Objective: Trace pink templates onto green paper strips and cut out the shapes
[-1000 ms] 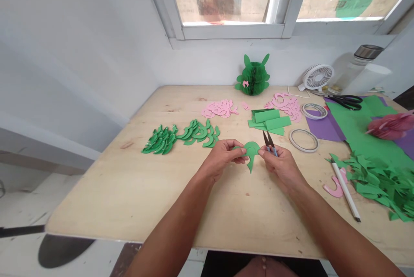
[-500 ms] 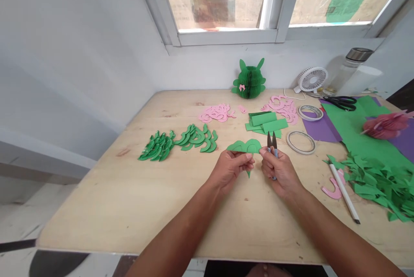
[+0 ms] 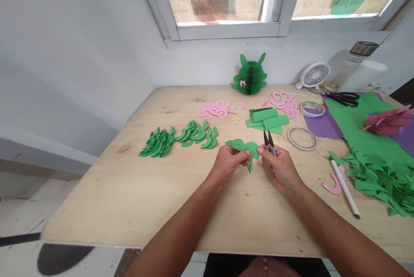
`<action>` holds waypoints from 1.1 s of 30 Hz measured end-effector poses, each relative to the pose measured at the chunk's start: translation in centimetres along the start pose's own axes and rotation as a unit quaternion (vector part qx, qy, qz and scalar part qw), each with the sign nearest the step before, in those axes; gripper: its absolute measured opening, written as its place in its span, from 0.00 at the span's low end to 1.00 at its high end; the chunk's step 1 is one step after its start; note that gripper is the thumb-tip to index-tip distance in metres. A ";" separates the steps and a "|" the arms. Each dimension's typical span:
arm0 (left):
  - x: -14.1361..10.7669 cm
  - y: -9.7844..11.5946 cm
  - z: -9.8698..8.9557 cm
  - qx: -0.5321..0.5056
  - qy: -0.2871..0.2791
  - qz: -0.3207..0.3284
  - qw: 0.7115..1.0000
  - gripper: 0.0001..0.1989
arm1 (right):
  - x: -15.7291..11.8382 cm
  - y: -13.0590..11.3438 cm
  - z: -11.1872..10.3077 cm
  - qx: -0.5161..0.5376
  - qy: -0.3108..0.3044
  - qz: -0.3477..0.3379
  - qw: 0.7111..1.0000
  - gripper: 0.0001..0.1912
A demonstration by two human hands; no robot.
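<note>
1. A piece of green paper [image 3: 249, 145] is held above the wooden table [image 3: 161, 203], between two bare hands and nearer the body than the folded green strips [image 3: 265, 115]. Two rounded lobes and a pointed tail are shown, with thin curved lines marked on the face.

2. The paper is gripped by the left hand [image 3: 233, 161], closed with the thumb on top. That grip is best kept behind the marked curve, so that no line is covered and no finger is put in the path of a blade.

3. A small pair of scissors [image 3: 265, 139] is held in the closed right hand [image 3: 278, 165], blades parted and pointed away from the body. The paper's right edge is pinched by the same hand; whether the handle loops are filled by fingers cannot be told.

4. No paper is seen between the blades, which stand just beside the right lobe. For a clean curve, the pinch should be released and the handles seated before a cut is begun.

5. Around a bend, the paper is better turned into the blades than the scissors twisted; the narrow tail, it is judged, could easily be creased or torn.

6. A guide to the curve is offered by the green arcs [image 3: 200, 134] laid out at left.
</note>
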State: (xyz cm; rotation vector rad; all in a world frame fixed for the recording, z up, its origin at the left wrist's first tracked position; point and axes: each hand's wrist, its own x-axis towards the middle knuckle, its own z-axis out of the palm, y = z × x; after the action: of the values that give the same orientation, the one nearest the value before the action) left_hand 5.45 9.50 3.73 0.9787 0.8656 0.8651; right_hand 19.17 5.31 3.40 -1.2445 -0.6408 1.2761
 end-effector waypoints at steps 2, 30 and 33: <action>0.0 0.0 0.0 -0.012 -0.006 0.001 1.000 0.11 | 0.0 0.0 0.0 0.013 0.001 0.005 1.000 0.18; 0.2 0.1 0.0 -0.023 0.040 0.021 0.999 0.09 | -0.2 0.0 0.1 0.029 -0.031 0.006 0.999 0.16; 0.2 0.3 -0.1 -0.004 0.073 0.041 0.996 0.08 | -0.5 -0.3 -0.1 0.020 -0.054 -0.032 0.998 0.19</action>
State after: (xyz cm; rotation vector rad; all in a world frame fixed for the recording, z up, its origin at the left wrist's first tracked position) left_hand 5.35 9.82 3.93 0.9576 0.9511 1.0196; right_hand 19.21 4.89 3.75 -1.1198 -0.7242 1.3034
